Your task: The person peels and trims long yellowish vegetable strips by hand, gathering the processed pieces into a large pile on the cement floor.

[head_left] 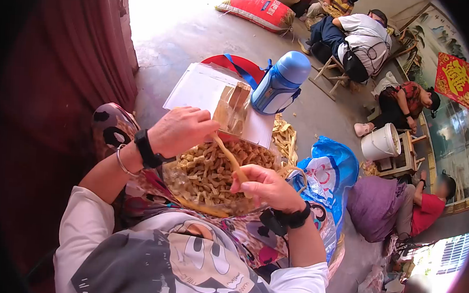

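Note:
A long pale-yellow strip (227, 154), perhaps dried vegetable or root, runs between my two hands. My left hand (186, 133) pinches its far upper end, and my right hand (269, 187) grips its lower end between thumb and fingers. Beneath them, on my lap, a pile of short brownish-yellow pieces (203, 171) lies in clear plastic. A bundle of longer pale strips (283, 137) is beyond my right hand. Another thin strip curves by my right wrist.
Ahead stands a red round surface (218, 61) bearing white sheets (192, 90), a clear packet (231, 111) and a blue bottle (287, 77). A blue plastic bag (324, 179) lies at my right. Several people sit farther right, near a white bucket (381, 142); a red sack (259, 9) lies ahead.

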A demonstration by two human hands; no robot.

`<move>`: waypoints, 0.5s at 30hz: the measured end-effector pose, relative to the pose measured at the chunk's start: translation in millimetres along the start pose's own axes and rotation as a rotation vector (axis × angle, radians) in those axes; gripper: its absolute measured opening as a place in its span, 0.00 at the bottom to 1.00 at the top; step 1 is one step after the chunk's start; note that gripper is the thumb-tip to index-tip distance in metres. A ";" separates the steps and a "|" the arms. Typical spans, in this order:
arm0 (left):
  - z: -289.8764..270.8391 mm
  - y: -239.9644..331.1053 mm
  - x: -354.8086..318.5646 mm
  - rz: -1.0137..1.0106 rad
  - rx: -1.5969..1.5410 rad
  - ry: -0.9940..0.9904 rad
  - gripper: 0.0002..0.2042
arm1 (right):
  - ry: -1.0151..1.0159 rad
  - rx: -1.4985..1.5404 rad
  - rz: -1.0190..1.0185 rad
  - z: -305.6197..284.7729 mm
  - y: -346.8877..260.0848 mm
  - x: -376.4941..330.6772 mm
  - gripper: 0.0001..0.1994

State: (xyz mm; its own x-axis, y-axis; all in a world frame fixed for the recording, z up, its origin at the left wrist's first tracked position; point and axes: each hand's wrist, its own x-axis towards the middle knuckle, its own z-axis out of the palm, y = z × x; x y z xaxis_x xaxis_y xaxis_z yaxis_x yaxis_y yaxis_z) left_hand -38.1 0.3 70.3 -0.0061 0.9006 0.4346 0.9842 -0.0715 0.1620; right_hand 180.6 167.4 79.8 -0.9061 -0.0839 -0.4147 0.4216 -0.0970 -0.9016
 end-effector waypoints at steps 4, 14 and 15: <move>14.6 16.3 14.6 0.177 -0.101 0.128 0.16 | 0.015 0.342 -0.081 11.3 -0.3 14.9 0.14; 42.8 -10.7 16.7 -0.031 -0.249 0.192 0.13 | -0.030 0.557 -0.198 -22.5 23.1 48.4 0.09; 42.0 -10.5 18.5 -0.039 -0.273 0.169 0.13 | -0.058 0.661 -0.280 -26.5 26.0 50.1 0.09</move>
State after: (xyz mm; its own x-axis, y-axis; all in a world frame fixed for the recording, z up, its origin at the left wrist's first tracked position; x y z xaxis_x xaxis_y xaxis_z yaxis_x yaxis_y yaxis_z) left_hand -41.2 35.7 39.4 -0.0949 0.8224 0.5609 0.8991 -0.1711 0.4030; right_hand 145.2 186.9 32.3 -0.9877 -0.0185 -0.1551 0.1234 -0.7009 -0.7025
